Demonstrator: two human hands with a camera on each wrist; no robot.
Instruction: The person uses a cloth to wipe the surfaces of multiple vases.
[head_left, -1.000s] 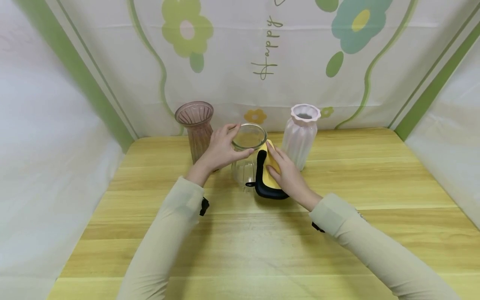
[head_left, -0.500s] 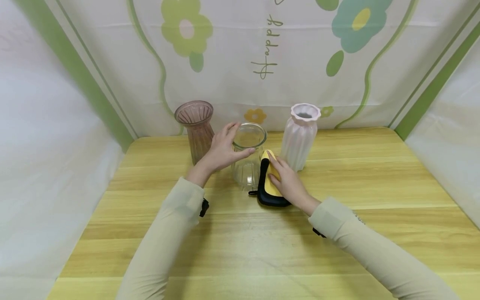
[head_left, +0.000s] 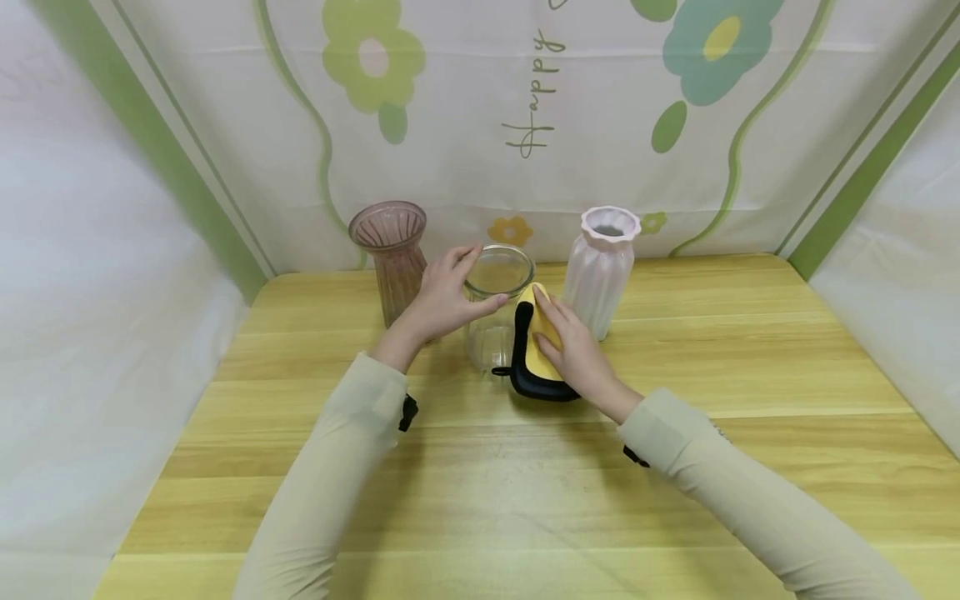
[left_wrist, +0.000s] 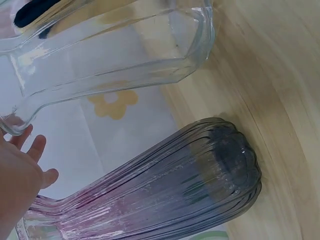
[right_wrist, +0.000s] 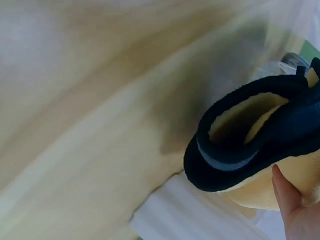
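A clear glass vase (head_left: 491,337) stands upright on the wooden table, its round rim facing up. My left hand (head_left: 444,296) spans the left side of that rim, thumb at the front and fingers toward the back. In the left wrist view, fingertips (left_wrist: 37,147) lie right at the rim of the clear vase (left_wrist: 120,55). My right hand (head_left: 576,348) grips a folded yellow cleaning cloth (head_left: 542,333) with black edging and a small black loop. The cloth overlaps the vase's right side. In the right wrist view, the thumb (right_wrist: 286,192) presses its yellow face.
A purple ribbed glass vase (head_left: 397,267) stands just left of my left hand. A pinkish-white vase (head_left: 598,279) with a scalloped rim stands behind my right hand. Behind the table (head_left: 495,500) hangs a white flowered curtain (head_left: 457,100).
My right hand slid the cloth down along the clear vase toward me, then back up to about where it was a second ago. The left hand and the vases stay put.
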